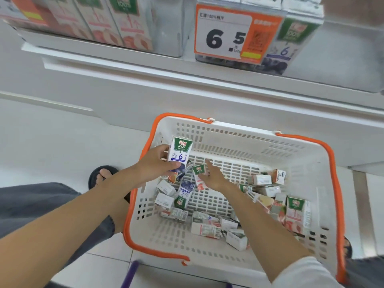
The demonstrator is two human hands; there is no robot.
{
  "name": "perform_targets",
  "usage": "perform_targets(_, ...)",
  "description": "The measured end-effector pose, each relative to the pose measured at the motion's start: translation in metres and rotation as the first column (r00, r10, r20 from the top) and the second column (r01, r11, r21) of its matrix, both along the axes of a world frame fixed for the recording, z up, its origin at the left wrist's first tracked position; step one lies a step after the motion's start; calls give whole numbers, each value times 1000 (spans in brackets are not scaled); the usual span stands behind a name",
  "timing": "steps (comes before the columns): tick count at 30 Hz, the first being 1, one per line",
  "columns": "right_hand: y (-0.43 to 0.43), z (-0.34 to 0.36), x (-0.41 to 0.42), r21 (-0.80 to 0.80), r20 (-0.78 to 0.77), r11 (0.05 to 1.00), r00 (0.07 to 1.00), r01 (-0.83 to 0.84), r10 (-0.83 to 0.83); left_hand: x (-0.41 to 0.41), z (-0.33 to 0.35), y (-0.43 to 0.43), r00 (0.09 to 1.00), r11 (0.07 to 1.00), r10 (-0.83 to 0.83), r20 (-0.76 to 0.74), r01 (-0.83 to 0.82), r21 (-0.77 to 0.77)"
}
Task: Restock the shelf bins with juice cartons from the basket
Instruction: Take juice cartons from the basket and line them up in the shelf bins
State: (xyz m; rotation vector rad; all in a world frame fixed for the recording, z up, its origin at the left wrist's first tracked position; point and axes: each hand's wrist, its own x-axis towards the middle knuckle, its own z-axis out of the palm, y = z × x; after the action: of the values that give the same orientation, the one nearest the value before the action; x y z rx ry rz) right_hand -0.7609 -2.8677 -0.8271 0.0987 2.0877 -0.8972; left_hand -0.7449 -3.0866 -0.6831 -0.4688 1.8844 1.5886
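Forearms come in low from the near edge, both bare, w/ a white sleeve at near right. Left grip [158, 163] is wrapped round 1 blueberry carton [179, 154], held upright above the far-left corner of the basket [239, 140]. Right grip [214, 177] hovers over the basket's slotted bottom, fingers fairly straight and close together, right at a peach carton [198, 176]; can't tell if it touches. Step in hand, I'd say: picking stock, w/ plenty of loose cartons [205, 225] left inside. Next move prob. needs the right grip to close on the peach carton. Then both go up to the shelf: blueberry bin [342, 63] far right by the 6.5 price tag [224, 34], peach bin [166, 38] far left.
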Motion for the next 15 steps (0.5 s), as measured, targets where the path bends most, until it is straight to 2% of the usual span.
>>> perform_targets(1,-3,-6,4,1,-1,1000,1000,-14,14,0,0,1,1000,1000,-4,1,4,-6)
perform_targets(4,-9,-9,17,-61,9,994,996,90,-90,-1,-4,4,1000,1000,-3,0,3,-26)
perform_targets(8,7,15,11,-89,-53,992,994,91,-96,-1,-7,5,999,998,-46,-15,45,-43)
perform_targets(11,32,58,-3,-190,-140,969,972,159,-186,-2,-2,9,996,995,-89,-33,87,-56)
perform_targets(15,56,146,-16,-311,-278,938,930,151,-242,-11,24,21,988,995,-93,-125,90,-29)
